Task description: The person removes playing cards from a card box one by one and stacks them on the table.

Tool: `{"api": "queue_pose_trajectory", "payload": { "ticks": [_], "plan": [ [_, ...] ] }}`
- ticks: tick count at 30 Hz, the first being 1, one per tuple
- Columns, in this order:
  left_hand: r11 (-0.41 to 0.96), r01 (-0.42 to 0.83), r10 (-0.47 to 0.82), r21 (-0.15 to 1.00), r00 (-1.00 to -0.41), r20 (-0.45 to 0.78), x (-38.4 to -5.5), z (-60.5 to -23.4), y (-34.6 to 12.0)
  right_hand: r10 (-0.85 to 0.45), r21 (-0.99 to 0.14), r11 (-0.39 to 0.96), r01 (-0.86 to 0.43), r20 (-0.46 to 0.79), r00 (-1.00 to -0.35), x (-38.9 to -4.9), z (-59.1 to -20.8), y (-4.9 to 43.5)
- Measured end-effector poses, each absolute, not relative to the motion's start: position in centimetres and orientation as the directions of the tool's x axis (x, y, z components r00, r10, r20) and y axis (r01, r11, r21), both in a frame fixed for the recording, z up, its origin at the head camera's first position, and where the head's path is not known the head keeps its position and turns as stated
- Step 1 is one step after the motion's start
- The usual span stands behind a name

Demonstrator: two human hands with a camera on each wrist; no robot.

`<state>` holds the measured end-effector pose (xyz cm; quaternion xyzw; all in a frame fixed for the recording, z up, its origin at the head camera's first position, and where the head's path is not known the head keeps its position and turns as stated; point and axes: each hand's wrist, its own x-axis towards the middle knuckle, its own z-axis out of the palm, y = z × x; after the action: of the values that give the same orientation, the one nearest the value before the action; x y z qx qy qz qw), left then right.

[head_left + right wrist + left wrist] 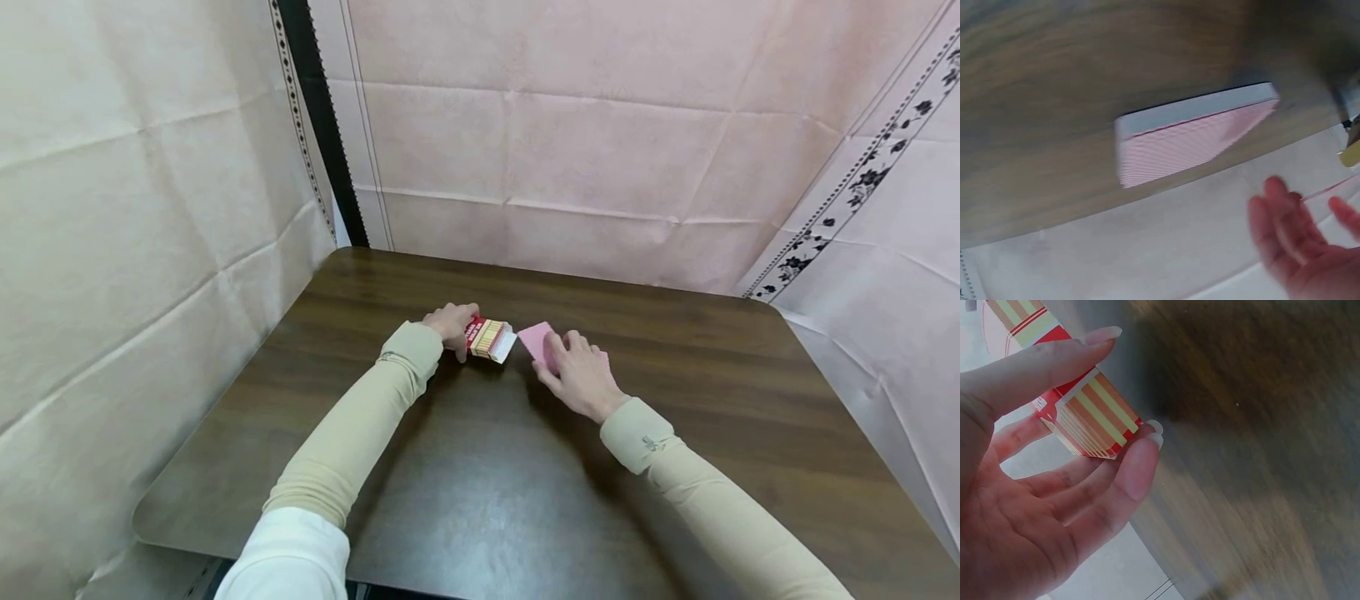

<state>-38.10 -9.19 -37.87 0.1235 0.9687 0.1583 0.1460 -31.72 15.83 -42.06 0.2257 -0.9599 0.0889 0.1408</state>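
Note:
My left hand [452,325] grips a small cardboard box [487,338] with red, yellow and tan stripes. Thumb and fingers lie on opposite sides of the box [1094,406] in the left wrist view. A white flap stands out at the box's right end. To the right, my right hand [581,375] pinches a flat pink piece, like a card [537,343], between thumb and fingers; part of it is hidden. Beside that hand lies a pink block [1191,140] with a pale face and fine parallel lines, apart from the fingers in the right wrist view.
Both hands are over a dark brown wooden table [487,467] with rounded corners. Creased pale cloth [585,167] hangs behind its far edge and along both sides. A black strip [327,125] runs down the back left corner.

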Motion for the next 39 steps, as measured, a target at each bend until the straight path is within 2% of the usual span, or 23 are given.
{"api": "queue_pose_trajectory", "payload": {
  "ticks": [11, 18, 26, 39],
  "plan": [
    [0.926, 0.175, 0.264, 0.335, -0.934, -0.240, -38.0, -37.4, -9.4, -0.183, -0.049, 0.978, -0.202, 0.254, -0.950, -32.6, -42.6, 18.1],
    [0.924, 0.164, 0.258, 0.346, -0.934, -0.248, -37.7, -37.7, -9.6, -0.104, -0.011, 0.994, -0.107, 0.176, -0.979, -32.3, -42.9, 18.2],
    [0.927, 0.170, 0.259, 0.335, -0.935, -0.241, -37.6, -37.6, -9.8, -0.080, 0.042, 0.996, -0.078, 0.050, -0.996, -31.8, -43.2, 18.0],
    [0.925, 0.183, 0.271, 0.333, -0.932, -0.240, -38.0, -38.1, -9.2, -0.094, 0.020, 0.995, -0.093, 0.040, -0.995, -31.7, -43.6, 19.1]
  ]
}}
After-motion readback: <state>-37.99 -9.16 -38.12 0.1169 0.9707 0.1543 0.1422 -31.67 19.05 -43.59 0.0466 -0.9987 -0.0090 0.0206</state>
